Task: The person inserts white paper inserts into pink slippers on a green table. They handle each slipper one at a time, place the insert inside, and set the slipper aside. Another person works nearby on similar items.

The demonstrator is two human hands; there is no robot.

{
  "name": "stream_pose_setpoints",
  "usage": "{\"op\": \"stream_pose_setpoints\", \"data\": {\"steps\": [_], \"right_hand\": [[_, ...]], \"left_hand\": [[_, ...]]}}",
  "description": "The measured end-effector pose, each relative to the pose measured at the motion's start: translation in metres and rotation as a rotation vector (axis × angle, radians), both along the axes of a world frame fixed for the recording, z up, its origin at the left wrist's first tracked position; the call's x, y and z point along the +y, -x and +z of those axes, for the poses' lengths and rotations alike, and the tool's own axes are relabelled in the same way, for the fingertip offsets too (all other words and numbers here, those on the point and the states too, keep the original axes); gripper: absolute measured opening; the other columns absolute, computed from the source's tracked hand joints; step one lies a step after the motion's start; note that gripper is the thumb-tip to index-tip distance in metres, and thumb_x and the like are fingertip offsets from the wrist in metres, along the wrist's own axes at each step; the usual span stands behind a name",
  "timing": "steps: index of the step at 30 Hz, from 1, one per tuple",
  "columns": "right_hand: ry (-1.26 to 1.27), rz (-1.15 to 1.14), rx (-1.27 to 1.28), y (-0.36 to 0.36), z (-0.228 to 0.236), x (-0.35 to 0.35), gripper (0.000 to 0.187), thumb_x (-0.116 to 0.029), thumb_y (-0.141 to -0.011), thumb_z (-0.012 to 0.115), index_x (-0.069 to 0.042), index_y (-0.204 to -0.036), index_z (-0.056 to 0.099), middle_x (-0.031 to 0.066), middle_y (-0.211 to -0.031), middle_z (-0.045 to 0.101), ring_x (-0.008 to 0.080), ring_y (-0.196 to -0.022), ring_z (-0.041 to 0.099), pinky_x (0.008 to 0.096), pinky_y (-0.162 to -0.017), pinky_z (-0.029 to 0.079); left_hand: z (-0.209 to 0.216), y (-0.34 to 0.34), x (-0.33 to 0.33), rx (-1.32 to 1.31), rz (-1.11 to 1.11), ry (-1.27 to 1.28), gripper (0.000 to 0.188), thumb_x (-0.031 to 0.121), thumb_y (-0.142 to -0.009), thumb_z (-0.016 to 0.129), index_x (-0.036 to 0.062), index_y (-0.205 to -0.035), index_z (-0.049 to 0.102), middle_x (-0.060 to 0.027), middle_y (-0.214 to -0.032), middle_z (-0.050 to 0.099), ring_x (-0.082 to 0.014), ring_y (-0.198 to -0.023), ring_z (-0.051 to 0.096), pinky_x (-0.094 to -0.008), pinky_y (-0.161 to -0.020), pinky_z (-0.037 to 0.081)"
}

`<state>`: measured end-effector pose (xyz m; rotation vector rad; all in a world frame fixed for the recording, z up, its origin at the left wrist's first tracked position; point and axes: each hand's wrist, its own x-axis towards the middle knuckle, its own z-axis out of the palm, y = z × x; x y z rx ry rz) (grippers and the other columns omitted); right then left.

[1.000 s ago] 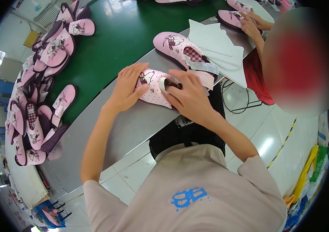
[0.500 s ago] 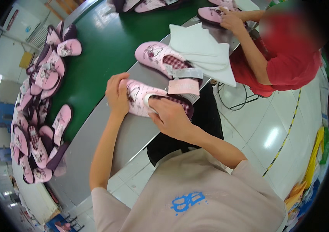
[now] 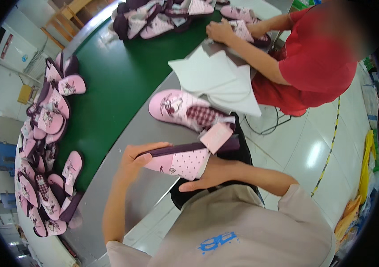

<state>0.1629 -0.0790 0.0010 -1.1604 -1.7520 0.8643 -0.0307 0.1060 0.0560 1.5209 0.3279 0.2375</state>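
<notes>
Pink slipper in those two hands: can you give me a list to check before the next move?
1. Left hand on the toe of the pink slipper: ok.
2. Right hand at the slipper's opening: ok, its fingers partly hidden.
3. Held slipper level, sole down: not ok, it's tipped.
4. Second slipper upright on the table: ok.
5. Which slipper the pink tag belongs to: cannot tell.
6. Co-worker's hand clear of the held slipper: ok.
</notes>
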Motion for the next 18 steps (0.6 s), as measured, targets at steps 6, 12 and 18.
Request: {"op": "stream_pose_setpoints", "data": {"steps": [6,12,18], "right_hand": [[0.132,0.109,0.050,0.014,0.006,0.012,0.053,-0.037,-0.096,0.073,-0.004,-0.136,0.061,0.0187,-0.127,0.066,0.0373,-0.117,0.064,0.0475,-0.099,0.052],[0.057,0.043,0.074,0.018,-0.015,0.017,0.055,-0.035,-0.089,0.080,-0.005,-0.132,0.063,0.0184,-0.125,0.066,0.0381,-0.114,0.064,0.0481,-0.096,0.052],[-0.026,-0.131,0.259,0.013,0.000,0.022,0.045,-0.037,-0.094,0.079,-0.002,-0.122,0.071,0.0146,-0.107,0.072,0.0336,-0.101,0.070,0.0423,-0.092,0.055]], "left_hand": [[0.006,0.009,-0.001,0.117,-0.183,0.035,0.068,0.035,-0.093,0.076,-0.0006,-0.148,0.061,-0.0151,-0.139,0.070,-0.0232,-0.122,0.069,-0.0362,-0.106,0.052],[-0.002,0.020,-0.013,0.094,-0.041,-0.069,0.067,0.040,-0.097,0.075,-0.0020,-0.147,0.061,-0.0160,-0.139,0.070,-0.0242,-0.125,0.068,-0.0370,-0.108,0.051],[-0.032,0.034,-0.016,-0.013,0.182,-0.070,0.064,0.043,-0.100,0.071,-0.0024,-0.144,0.063,-0.0179,-0.140,0.070,-0.0257,-0.128,0.066,-0.0382,-0.110,0.050]]}}
